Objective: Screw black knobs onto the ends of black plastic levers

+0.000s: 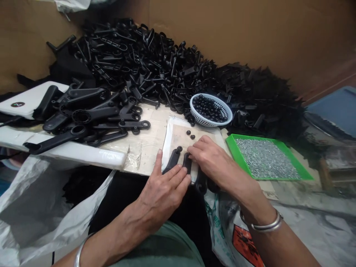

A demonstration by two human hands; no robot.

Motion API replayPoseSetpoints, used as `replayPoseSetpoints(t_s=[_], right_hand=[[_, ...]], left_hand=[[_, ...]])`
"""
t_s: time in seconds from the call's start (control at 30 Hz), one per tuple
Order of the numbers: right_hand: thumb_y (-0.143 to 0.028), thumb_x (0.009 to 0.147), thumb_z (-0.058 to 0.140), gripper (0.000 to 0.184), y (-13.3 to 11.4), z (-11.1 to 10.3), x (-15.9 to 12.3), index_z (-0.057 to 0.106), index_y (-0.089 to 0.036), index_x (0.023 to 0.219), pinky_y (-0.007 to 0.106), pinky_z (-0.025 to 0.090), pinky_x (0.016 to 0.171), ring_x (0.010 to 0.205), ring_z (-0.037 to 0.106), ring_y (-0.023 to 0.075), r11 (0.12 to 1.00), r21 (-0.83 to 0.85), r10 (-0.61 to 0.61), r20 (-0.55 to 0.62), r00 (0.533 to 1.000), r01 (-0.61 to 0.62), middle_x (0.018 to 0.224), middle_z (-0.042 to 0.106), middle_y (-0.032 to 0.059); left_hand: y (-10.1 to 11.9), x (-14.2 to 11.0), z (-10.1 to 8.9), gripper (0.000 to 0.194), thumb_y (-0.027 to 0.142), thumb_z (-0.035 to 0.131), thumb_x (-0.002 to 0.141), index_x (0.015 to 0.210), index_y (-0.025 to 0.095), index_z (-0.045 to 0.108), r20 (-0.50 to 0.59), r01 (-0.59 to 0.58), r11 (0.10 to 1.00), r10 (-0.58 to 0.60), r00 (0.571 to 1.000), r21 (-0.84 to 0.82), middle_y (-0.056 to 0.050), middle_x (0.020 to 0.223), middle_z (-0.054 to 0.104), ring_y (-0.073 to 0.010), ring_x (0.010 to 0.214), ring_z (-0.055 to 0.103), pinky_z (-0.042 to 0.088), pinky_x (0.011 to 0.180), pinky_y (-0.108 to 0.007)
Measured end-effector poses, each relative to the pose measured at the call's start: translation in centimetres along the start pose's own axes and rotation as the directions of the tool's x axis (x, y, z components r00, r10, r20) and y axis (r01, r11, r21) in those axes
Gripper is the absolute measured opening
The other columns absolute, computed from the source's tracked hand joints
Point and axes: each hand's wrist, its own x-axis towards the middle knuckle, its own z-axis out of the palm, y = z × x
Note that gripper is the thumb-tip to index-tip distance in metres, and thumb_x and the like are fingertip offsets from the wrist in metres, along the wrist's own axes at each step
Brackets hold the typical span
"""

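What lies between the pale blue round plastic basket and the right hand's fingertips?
In the head view, two small round black pieces lie on the tan surface.

L hand point(164, 189) on blk parts point(172, 159) — R hand point(214, 159) at one's end.

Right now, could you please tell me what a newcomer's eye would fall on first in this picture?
Probably the big heap of black parts along the back, then the bright green tray of silvery pieces at the right. The pale blue basket of small black pieces, before the heap, may come next. At the near edge, the left hand rests on long black pieces, the right hand at one's far end.
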Motion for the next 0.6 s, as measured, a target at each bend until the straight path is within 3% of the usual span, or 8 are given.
replayPoseSetpoints(t_s=[0.07, 0.13, 0.23, 0.3, 0.4, 0.5, 0.6], right_hand=[[-0.015, 0.093, 0.051, 0.011, 0.5, 0.2, -0.2, 0.062, -0.016, 0.091, 0.032, 0.045, 0.078, 0.094, 0.052, 0.0217, 0.999, 0.039, 0.007, -0.036, 0.999, -0.006, 0.088, 0.062, 0.0083], [-0.022, 0.094, 0.053, 0.019, 1.2, 0.1, -0.8, 0.062, -0.017, 0.110, 0.032, 0.046, 0.077, 0.093, 0.054, 0.0213, 0.995, 0.093, 0.057, -0.124, 0.991, -0.046, 0.090, 0.065, 0.0077], [-0.026, 0.095, 0.053, 0.039, 2.4, -0.5, -3.2, 0.052, -0.020, 0.133, 0.035, 0.048, 0.084, 0.095, 0.059, 0.0202, 0.971, 0.187, 0.204, -0.332, 0.921, -0.148, 0.100, 0.068, 0.0072], [-0.027, 0.094, 0.055, 0.035, 3.0, -1.0, -5.6, 0.057, -0.022, 0.129, 0.037, 0.049, 0.086, 0.093, 0.062, 0.0198, 0.947, 0.247, 0.297, -0.433, 0.851, -0.205, 0.100, 0.069, 0.0059], [-0.029, 0.092, 0.058, 0.026, 3.5, -1.0, -10.0, 0.066, -0.025, 0.116, 0.036, 0.052, 0.081, 0.089, 0.066, 0.0199, 0.886, 0.333, 0.455, -0.488, 0.745, -0.322, 0.100, 0.071, 0.0043], [-0.034, 0.089, 0.061, 0.020, 3.7, -0.2, -13.8, 0.070, -0.026, 0.105, 0.033, 0.053, 0.071, 0.089, 0.068, 0.0211, 0.799, 0.376, 0.601, -0.516, 0.610, -0.470, 0.101, 0.072, 0.0033], [-0.036, 0.089, 0.060, 0.019, 3.8, 0.9, -16.2, 0.071, -0.025, 0.101, 0.032, 0.054, 0.068, 0.085, 0.069, 0.0203, 0.773, 0.376, 0.633, -0.510, 0.582, -0.511, 0.096, 0.073, 0.0024]], left_hand=[[0.0, 0.0, 0.0, 0.026, 0.003, 0.043, 0.094, 0.101, 0.013, 0.065, -0.004, -0.008, 1.000, 0.008, 1.000, 0.006, -0.006, 0.105, 0.073, -0.0186, 0.105, 0.068, 0.010, 0.114, -0.066], [0.0, 0.0, -0.1, 0.025, 0.004, 0.044, 0.094, 0.102, 0.013, 0.066, -0.009, -0.012, 1.000, 0.012, 1.000, 0.011, -0.006, 0.106, 0.073, -0.0186, 0.105, 0.068, 0.010, 0.115, -0.065], [-0.2, -0.1, -0.1, 0.021, 0.008, 0.048, 0.096, 0.105, 0.013, 0.066, -0.008, -0.023, 1.000, 0.023, 1.000, 0.014, -0.008, 0.109, 0.073, -0.0197, 0.107, 0.068, 0.008, 0.115, -0.065], [-0.3, -0.3, -0.2, 0.021, 0.011, 0.049, 0.096, 0.109, 0.013, 0.065, 0.023, -0.031, 0.999, 0.030, 0.999, 0.026, -0.009, 0.113, 0.071, -0.0220, 0.110, 0.066, 0.006, 0.114, -0.067], [-0.3, -0.3, -0.3, 0.020, 0.016, 0.051, 0.097, 0.111, 0.013, 0.065, 0.056, -0.056, 0.997, 0.053, 0.997, 0.053, -0.011, 0.117, 0.070, -0.0245, 0.115, 0.064, 0.003, 0.114, -0.068], [0.1, 0.1, 0.0, 0.021, 0.022, 0.054, 0.097, 0.113, 0.013, 0.064, 0.040, -0.105, 0.992, 0.103, 0.994, 0.064, -0.012, 0.119, 0.069, -0.0239, 0.117, 0.063, 0.000, 0.115, -0.067], [0.8, 0.8, 0.9, 0.023, 0.024, 0.054, 0.097, 0.116, 0.015, 0.063, 0.043, -0.154, 0.987, 0.152, 0.987, 0.048, -0.011, 0.122, 0.067, -0.0225, 0.119, 0.061, -0.004, 0.115, -0.066]])
